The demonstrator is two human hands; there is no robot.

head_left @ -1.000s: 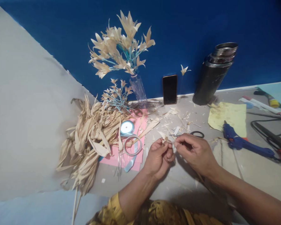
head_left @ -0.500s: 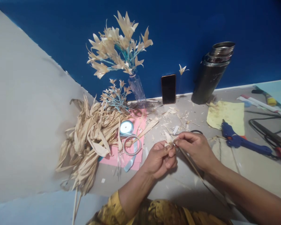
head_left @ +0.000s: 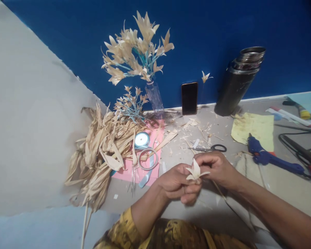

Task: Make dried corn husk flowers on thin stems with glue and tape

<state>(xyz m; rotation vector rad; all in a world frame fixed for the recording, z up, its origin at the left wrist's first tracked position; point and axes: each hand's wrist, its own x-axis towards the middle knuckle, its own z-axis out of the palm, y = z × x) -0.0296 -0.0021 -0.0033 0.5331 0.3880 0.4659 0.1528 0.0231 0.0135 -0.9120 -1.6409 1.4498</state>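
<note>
The left hand [head_left: 176, 182] and right hand [head_left: 216, 166] both pinch the small husk flower [head_left: 196, 171] above the bench [head_left: 217, 204], and I think too strong a grip may tear its thin dry petals.

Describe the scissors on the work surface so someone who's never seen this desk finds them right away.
Start at the dark phone propped against the blue wall, then come toward the person across the scattered husk scraps. The scissors lie flat just beyond the right hand. Their black loop handle and thin metal blades set them apart from the pale scraps around them.
</note>
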